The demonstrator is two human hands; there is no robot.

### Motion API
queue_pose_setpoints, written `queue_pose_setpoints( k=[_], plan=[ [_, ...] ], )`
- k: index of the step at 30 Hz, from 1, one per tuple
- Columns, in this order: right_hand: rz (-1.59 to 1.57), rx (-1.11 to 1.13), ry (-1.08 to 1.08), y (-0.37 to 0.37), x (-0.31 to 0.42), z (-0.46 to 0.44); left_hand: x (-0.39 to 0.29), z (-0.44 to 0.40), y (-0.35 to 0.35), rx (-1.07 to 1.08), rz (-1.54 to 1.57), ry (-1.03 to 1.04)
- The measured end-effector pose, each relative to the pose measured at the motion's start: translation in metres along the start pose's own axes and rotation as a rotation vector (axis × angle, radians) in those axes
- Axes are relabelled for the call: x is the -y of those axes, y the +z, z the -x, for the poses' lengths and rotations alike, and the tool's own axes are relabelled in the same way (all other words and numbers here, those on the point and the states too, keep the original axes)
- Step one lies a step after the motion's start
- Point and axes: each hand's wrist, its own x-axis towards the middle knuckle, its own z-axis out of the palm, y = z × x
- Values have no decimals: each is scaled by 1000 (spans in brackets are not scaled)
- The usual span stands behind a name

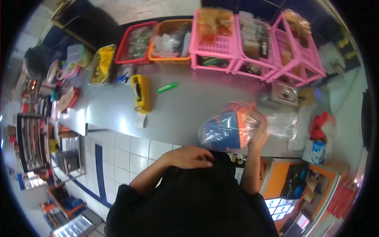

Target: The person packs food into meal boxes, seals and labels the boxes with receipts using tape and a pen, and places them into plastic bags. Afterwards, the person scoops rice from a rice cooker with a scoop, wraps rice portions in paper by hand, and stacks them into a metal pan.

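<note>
My right hand (258, 134) is closed around the gathered neck of a clear plastic bag (281, 124). Inside the bag sits a blue and orange box (224, 128), at the front edge of the steel table. Held in front of my body, my left hand (189, 157) has its fingers loosely stretched out and nothing in them. On the table beyond lie a green marker (167, 87) and a yellow tape dispenser (141, 94), with a pale strip of paper or tape hanging at its near end.
Pink baskets (221, 49) holding packets line the back of the steel table (185, 106). Left of them are an orange basket (170, 60), a red tray (128, 62) and a metal tray (98, 81). A metal container (285, 94) stands at the right.
</note>
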Motion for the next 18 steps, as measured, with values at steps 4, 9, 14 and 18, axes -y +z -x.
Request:
queue_pose_setpoints(
  k=[4,9,14,18],
  plan=[
    [-230,479,204,33,93,29,18,-26,19,-1038,-313,365],
    [175,753,-50,71,92,54,6,-29,12,-1166,-593,843],
    [941,933,-577,97,127,36,70,-33,8,-739,-71,618],
    [1435,1106,-793,125,148,36,126,-24,-27,-140,896,-61]
  ],
)
